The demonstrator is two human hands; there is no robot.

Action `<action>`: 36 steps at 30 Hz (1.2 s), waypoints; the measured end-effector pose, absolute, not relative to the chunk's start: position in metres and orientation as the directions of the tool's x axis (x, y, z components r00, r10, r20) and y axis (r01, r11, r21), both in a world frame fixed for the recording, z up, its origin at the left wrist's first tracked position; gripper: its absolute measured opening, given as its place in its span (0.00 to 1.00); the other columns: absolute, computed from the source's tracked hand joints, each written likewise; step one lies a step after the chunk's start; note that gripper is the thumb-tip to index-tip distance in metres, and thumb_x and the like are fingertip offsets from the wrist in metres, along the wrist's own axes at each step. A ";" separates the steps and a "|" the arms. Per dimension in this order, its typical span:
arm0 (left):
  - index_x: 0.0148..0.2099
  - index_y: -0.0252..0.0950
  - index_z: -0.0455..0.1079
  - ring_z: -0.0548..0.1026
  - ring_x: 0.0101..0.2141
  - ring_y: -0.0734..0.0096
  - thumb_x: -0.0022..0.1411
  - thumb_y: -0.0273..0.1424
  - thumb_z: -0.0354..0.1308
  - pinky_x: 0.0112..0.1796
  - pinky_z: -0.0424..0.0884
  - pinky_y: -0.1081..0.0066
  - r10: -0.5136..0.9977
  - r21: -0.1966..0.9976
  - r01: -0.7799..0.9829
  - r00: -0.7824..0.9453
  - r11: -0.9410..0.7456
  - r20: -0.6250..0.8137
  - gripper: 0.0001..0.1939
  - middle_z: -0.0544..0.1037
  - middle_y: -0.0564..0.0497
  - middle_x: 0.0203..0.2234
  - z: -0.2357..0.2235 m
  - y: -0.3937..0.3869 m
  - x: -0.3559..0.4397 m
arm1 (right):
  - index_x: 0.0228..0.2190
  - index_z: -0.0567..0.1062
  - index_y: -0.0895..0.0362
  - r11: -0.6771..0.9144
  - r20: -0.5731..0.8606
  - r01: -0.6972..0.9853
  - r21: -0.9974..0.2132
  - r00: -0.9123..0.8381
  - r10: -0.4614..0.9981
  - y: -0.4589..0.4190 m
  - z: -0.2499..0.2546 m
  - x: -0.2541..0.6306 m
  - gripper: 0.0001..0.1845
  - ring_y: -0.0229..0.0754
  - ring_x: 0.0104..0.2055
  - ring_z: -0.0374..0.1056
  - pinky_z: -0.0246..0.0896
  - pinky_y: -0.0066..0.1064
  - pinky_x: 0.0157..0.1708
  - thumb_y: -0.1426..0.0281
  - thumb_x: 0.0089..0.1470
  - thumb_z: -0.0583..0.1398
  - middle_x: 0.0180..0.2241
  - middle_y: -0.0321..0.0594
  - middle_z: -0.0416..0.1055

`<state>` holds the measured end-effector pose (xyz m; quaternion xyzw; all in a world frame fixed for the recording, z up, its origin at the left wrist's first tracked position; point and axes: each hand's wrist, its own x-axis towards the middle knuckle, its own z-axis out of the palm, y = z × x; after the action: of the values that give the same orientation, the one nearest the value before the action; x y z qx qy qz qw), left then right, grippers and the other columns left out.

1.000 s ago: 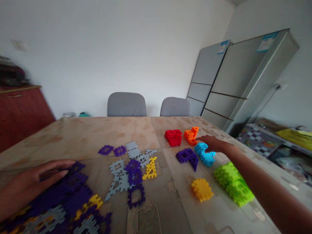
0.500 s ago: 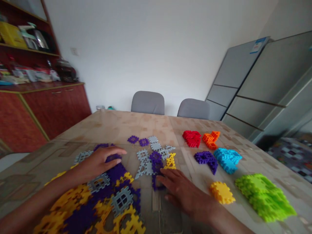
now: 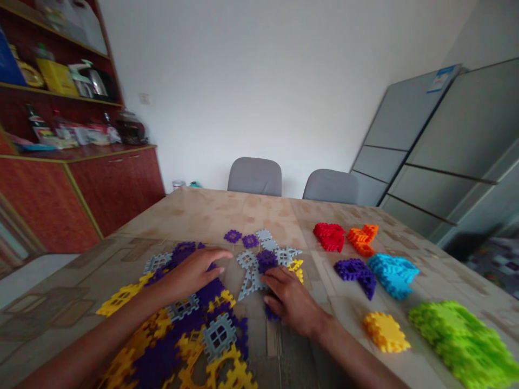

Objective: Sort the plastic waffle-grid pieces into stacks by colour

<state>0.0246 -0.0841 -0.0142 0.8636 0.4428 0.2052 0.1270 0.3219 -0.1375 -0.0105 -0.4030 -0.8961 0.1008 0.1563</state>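
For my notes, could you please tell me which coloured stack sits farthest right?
The green stack, the only green one; the light blue stack and the others lie farther left.

hands (image 3: 194,273) (image 3: 290,297): 2 | red pile (image 3: 329,236): 1 | orange pile (image 3: 362,239): 1 | chairs (image 3: 254,175) (image 3: 330,185): 2 | table (image 3: 190,210): 1
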 end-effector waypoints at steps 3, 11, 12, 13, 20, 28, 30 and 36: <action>0.59 0.40 0.68 0.71 0.57 0.59 0.62 0.28 0.53 0.58 0.64 0.61 0.785 0.376 0.693 0.579 -0.616 0.220 0.22 0.75 0.47 0.57 -0.017 -0.075 0.049 | 0.52 0.71 0.56 0.644 0.195 0.699 -0.311 -0.616 0.763 -0.139 -0.013 0.318 0.20 0.50 0.53 0.62 0.59 0.44 0.55 0.70 0.58 0.61 0.52 0.46 0.68; 0.57 0.40 0.68 0.71 0.56 0.54 0.54 0.21 0.60 0.58 0.64 0.59 0.750 0.308 0.691 0.644 -0.654 0.149 0.27 0.74 0.43 0.56 -0.019 -0.055 0.086 | 0.47 0.73 0.54 0.597 0.153 0.742 -0.306 -0.580 0.800 -0.140 -0.010 0.319 0.16 0.50 0.50 0.63 0.59 0.42 0.51 0.68 0.55 0.64 0.46 0.43 0.69; 0.57 0.40 0.69 0.71 0.56 0.53 0.55 0.22 0.60 0.57 0.64 0.59 0.756 0.302 0.699 0.639 -0.649 0.145 0.26 0.74 0.43 0.56 -0.020 -0.056 0.086 | 0.49 0.72 0.54 0.588 0.142 0.750 -0.302 -0.575 0.806 -0.141 -0.011 0.318 0.19 0.51 0.51 0.63 0.59 0.43 0.52 0.67 0.55 0.64 0.47 0.43 0.69; 0.56 0.40 0.69 0.71 0.56 0.53 0.55 0.22 0.60 0.57 0.64 0.59 0.763 0.297 0.708 0.631 -0.641 0.143 0.26 0.73 0.43 0.55 -0.021 -0.057 0.085 | 0.52 0.71 0.54 0.577 0.134 0.759 -0.301 -0.566 0.814 -0.141 -0.011 0.317 0.23 0.52 0.52 0.62 0.59 0.44 0.53 0.66 0.55 0.64 0.48 0.44 0.68; 0.53 0.36 0.72 0.73 0.51 0.52 0.54 0.27 0.63 0.53 0.67 0.62 0.777 0.312 0.722 0.622 -0.617 0.099 0.22 0.75 0.43 0.48 -0.016 -0.062 0.064 | 0.56 0.69 0.55 0.520 0.101 0.792 -0.319 -0.517 0.850 -0.132 -0.014 0.316 0.28 0.53 0.51 0.63 0.59 0.44 0.53 0.64 0.55 0.63 0.49 0.48 0.68; 0.58 0.38 0.69 0.71 0.55 0.53 0.52 0.27 0.63 0.56 0.65 0.61 0.787 0.360 0.724 0.615 -0.588 0.048 0.29 0.75 0.44 0.53 -0.013 -0.061 0.048 | 0.50 0.74 0.58 0.489 0.089 0.799 -0.350 -0.491 0.867 -0.110 -0.016 0.304 0.26 0.51 0.48 0.67 0.62 0.40 0.49 0.66 0.49 0.67 0.45 0.48 0.70; 0.57 0.38 0.70 0.72 0.53 0.53 0.54 0.29 0.63 0.55 0.66 0.61 0.792 0.373 0.723 0.608 -0.581 0.058 0.27 0.76 0.44 0.52 -0.011 -0.061 0.048 | 0.50 0.74 0.59 0.479 0.101 0.798 -0.366 -0.478 0.873 -0.109 -0.018 0.305 0.26 0.51 0.48 0.67 0.62 0.39 0.49 0.66 0.49 0.68 0.45 0.48 0.70; 0.56 0.39 0.70 0.74 0.51 0.55 0.58 0.33 0.63 0.52 0.66 0.65 0.777 0.406 0.684 0.619 -0.606 0.115 0.23 0.76 0.46 0.49 0.019 -0.092 0.065 | 0.47 0.75 0.59 0.498 0.135 0.774 -0.391 -0.487 0.863 -0.108 -0.020 0.308 0.24 0.48 0.47 0.67 0.62 0.35 0.47 0.69 0.47 0.69 0.44 0.46 0.70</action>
<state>0.0650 -0.0919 0.0185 0.8848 0.4128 0.1414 0.1634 0.3084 -0.1079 -0.0198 -0.4809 -0.8509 0.1403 0.1584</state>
